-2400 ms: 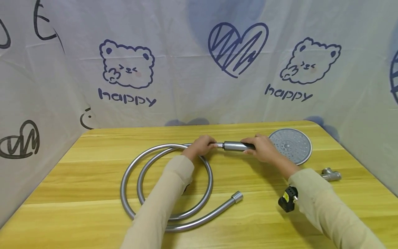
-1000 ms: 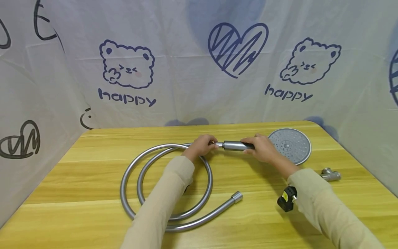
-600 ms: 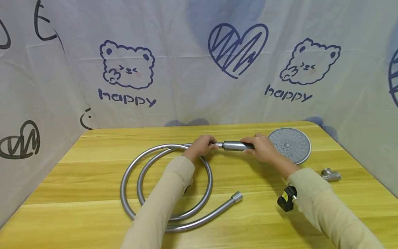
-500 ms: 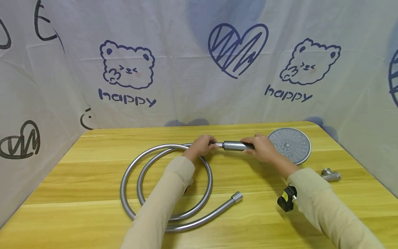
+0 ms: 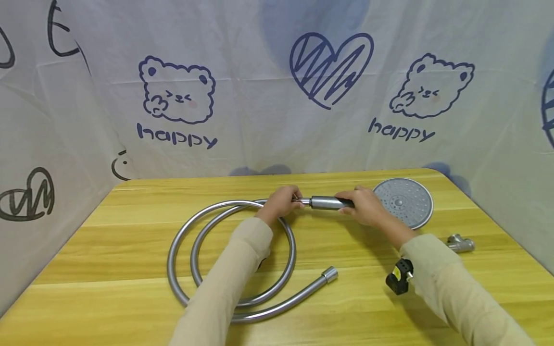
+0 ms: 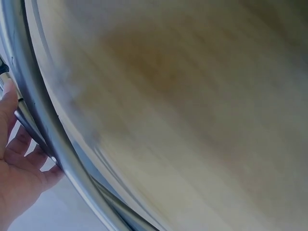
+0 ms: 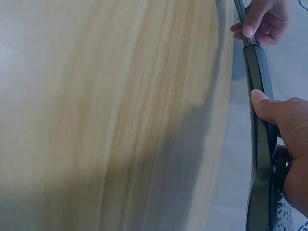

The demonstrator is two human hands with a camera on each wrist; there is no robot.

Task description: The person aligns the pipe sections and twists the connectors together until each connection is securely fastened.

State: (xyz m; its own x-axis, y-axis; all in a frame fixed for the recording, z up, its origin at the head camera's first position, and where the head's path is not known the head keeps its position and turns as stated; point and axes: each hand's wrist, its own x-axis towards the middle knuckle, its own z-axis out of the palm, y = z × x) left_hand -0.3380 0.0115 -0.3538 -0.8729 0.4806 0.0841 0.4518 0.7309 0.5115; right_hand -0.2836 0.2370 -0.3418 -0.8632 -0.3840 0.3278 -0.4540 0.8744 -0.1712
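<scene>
My right hand (image 5: 367, 206) grips the dark grey handle of a shower head (image 5: 325, 203), its round nozzle face (image 5: 402, 202) turned up behind the wrist. In the right wrist view the thumb lies along the handle (image 7: 257, 72). At the handle's left end, my left hand (image 5: 282, 202) pinches the shiny metal hose end between thumb and fingers, in line with the handle. The silver shower hose (image 5: 173, 254) lies in loops under the left forearm. Its other end, a metal nut (image 5: 330, 274), lies loose nearer the front. In the left wrist view the hose (image 6: 36, 96) passes the fingers.
A small chrome T-shaped fitting (image 5: 463, 244) lies right of the right wrist, partly behind the sleeve. The wooden table (image 5: 108, 230) has a white cloth with drawings (image 5: 259, 96) behind it and at its sides. A black camera (image 5: 399, 277) sits on the right wrist.
The left hand's fingers have shifted and turned slightly around the hose end. The right hand, shower head and hose loops stay nearly where they were.
</scene>
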